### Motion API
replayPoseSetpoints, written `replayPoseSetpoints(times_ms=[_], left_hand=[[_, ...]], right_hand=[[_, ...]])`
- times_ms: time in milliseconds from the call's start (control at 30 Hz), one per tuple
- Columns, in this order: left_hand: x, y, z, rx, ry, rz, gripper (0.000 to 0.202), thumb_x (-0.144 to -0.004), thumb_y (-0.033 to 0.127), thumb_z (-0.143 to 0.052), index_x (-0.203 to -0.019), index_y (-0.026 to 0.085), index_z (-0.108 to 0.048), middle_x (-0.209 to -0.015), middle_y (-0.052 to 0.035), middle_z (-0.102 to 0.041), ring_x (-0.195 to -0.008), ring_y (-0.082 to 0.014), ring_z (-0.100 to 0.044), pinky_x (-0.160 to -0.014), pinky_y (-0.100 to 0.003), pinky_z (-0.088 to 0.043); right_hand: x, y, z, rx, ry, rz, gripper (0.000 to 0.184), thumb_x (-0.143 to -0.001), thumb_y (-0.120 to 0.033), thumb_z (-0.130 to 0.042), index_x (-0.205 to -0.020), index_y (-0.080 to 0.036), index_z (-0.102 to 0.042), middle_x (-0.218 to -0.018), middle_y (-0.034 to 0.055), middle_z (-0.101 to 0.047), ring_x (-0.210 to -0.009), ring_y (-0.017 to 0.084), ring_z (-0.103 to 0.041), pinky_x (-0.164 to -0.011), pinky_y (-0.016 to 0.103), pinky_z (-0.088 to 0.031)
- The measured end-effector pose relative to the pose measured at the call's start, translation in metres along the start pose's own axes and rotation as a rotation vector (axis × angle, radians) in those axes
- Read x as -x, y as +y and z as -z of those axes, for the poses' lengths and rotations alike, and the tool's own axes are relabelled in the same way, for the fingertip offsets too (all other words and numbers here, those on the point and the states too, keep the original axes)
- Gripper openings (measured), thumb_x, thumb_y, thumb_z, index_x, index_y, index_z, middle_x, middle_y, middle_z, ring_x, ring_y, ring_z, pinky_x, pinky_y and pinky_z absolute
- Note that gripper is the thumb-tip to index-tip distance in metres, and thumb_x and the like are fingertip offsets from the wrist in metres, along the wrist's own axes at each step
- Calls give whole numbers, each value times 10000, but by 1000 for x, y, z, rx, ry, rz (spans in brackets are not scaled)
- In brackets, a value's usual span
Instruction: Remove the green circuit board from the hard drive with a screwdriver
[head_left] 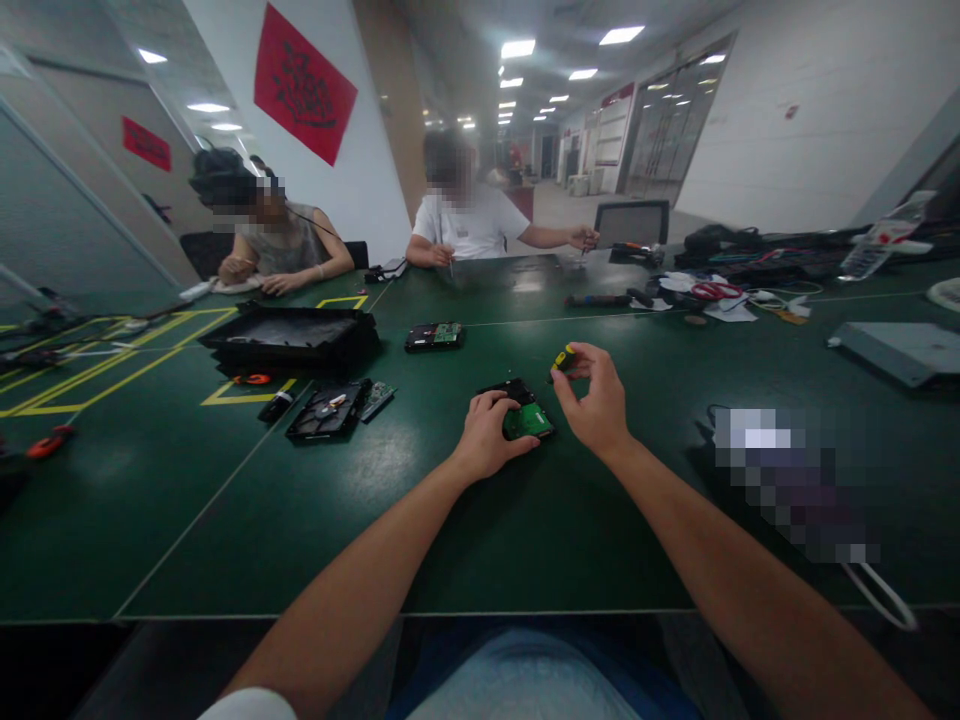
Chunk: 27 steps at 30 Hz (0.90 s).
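A small hard drive [527, 415] with a green circuit board facing up lies on the dark green table [465, 520] in front of me. My left hand [487, 435] is closed on its near left side and holds it down. My right hand [592, 395] pinches a small screwdriver with a yellow and black handle [563, 358], its tip pointing down at the drive's far right corner.
An opened hard drive [326, 412] and a loose board [375, 398] lie to the left, behind them a black tray [289, 335] and another drive [435, 336]. Two people sit across the table. Cables, scissors [716, 291] and a grey box [900, 348] crowd the right.
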<state>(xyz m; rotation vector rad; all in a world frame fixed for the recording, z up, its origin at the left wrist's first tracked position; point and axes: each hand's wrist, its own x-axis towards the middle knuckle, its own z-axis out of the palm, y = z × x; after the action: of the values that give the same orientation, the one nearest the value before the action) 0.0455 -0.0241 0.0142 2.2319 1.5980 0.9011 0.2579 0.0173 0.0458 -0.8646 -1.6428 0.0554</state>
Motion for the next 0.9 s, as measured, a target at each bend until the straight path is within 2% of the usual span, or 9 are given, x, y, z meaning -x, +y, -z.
replayPoseSetpoints(times_ms=[167, 567, 900], left_hand=[[0, 2, 0, 4, 6, 6, 576, -765, 476, -898, -1242, 225, -694, -1417, -138, -569, -1391, -376, -476, -1191, -561, -434], [0, 3, -1, 19, 1, 23, 588, -759, 456, -902, -1251, 223, -680, -1422, -139, -556, -1405, -376, -464, -1189, -561, -434], [0, 1, -3, 3, 18, -5, 570, -764, 456, -899, -1237, 229, -676, -1415, -127, -565, -1394, -362, -480, -1186, -547, -435]], right_hand=[[1, 2, -3, -73, 4, -49, 454, -976, -344, -692, -1380, -276, -495, -1273, 113, -675, -1003, 255, -745, -870, 474, -671], [1, 2, -1, -25, 21, -39, 437, -936, -390, -759, -1298, -287, -536, -1169, 73, -658, -920, 241, -716, -818, 464, -662], [1, -4, 0, -30, 4, -13, 459, -961, -274, -665, -1390, -265, -503, -1286, 116, -666, -966, 246, -735, -854, 458, -671]])
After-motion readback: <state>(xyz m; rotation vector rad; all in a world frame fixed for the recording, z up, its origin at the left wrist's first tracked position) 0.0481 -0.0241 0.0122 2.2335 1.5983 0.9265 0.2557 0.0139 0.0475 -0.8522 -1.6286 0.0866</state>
